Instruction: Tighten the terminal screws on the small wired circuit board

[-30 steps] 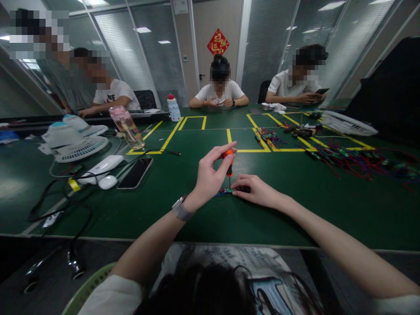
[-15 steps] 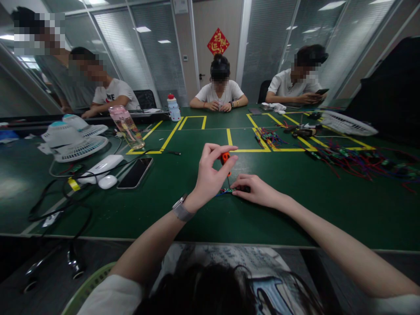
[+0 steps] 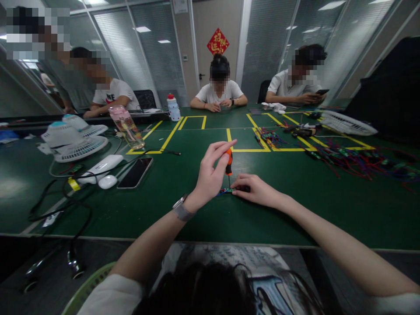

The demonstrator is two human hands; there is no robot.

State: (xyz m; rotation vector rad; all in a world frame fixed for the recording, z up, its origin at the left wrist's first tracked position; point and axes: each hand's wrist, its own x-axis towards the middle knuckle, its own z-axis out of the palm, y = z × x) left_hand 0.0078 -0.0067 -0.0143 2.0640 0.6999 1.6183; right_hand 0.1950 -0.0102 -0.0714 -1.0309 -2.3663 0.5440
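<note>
An orange and black screwdriver (image 3: 229, 165) stands nearly upright, its shaft pointing down at a small green circuit board (image 3: 225, 191) on the table. My left hand (image 3: 211, 168) is closed round the top of the handle, with thumb and fingers pinching it. On the board's right end rest the fingertips of my right hand (image 3: 251, 189), pressing it between thumb and fingers. A small black part shows under that hand; its kind is unclear. Thin red and blue wires come off the board's left end.
A phone (image 3: 135, 173), a white mouse (image 3: 107, 181) and black cables lie to the left, near white fans (image 3: 80, 144) and a pink-lidded bottle (image 3: 127, 127). Wired boards (image 3: 344, 155) are heaped at right. Several people sit around the green table (image 3: 183, 218).
My left thumb and fingers have shifted on the screwdriver's handle, and more of the handle's lower part shows. The right hand and the board have stayed in place.
</note>
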